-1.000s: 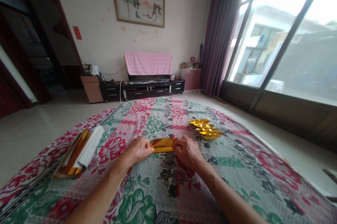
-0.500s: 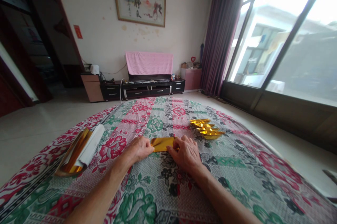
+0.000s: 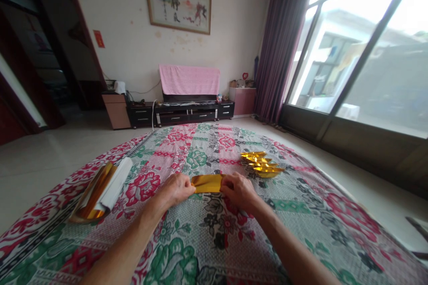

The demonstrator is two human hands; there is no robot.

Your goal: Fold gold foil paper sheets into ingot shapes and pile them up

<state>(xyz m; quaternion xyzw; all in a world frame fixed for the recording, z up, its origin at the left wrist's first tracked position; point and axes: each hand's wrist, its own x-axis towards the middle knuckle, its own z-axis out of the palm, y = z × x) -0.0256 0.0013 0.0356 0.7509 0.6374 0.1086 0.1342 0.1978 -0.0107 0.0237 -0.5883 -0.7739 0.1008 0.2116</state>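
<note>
A flat, shiny strip of folded gold foil paper (image 3: 207,183) stretches between my two hands, low over the patterned cloth. My left hand (image 3: 178,188) pinches its left end. At the opposite end, my right hand (image 3: 238,190) is closed with fingers and thumb around the edge. Both fists hide the tips of the strip. Just beyond my right hand lies a cluster of folded gold paper ingots (image 3: 265,165), several nested in a row. To the left of my left arm rests a stack of gold and white paper sheets (image 3: 106,193), slightly curled.
A floral tablecloth (image 3: 174,236) in red, green and grey covers the round table. Past its far edge stands a low black cabinet (image 3: 187,114), with a pink cloth (image 3: 190,80) draped over something on top. A purple curtain (image 3: 284,44) and large windows are at the right.
My right hand has shifted slightly right along the strip to its end, and its thumb has moved off the strip's front face. The left hand keeps its pinch in place.
</note>
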